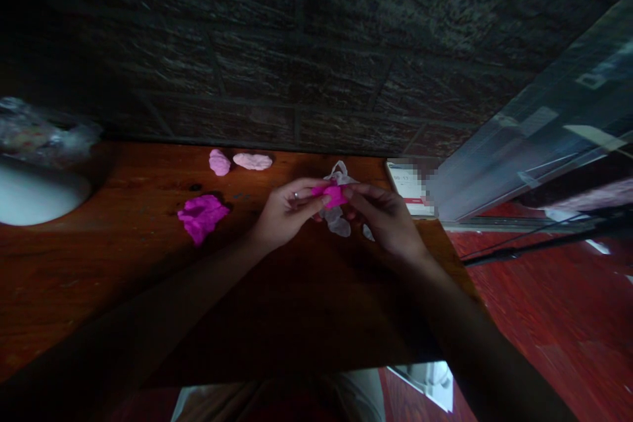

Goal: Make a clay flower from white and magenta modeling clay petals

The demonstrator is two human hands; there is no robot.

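Note:
Between my two hands is a small piece of bright magenta modelling clay [336,195]. My left hand [289,214] pinches its left side between thumb and fingers, and a ring shows on one finger. On the right side, the thumb and fingertips of my right hand [388,214] are closed on the same piece. Crumpled clear plastic [339,225] lies on the table just beneath and behind the clay. A larger, ragged magenta clay lump [202,217] rests to the left. Farther back sit a pink clay lump [219,162] and a longer pale pink one [252,161].
The wooden table [277,303] meets a dark stone-patterned wall [257,66]. A phone [413,188] lies at the right back corner. At the far left stands a white rounded container [39,191] beside clear plastic wrapping [44,132]. A glass panel [534,119] rises on the right.

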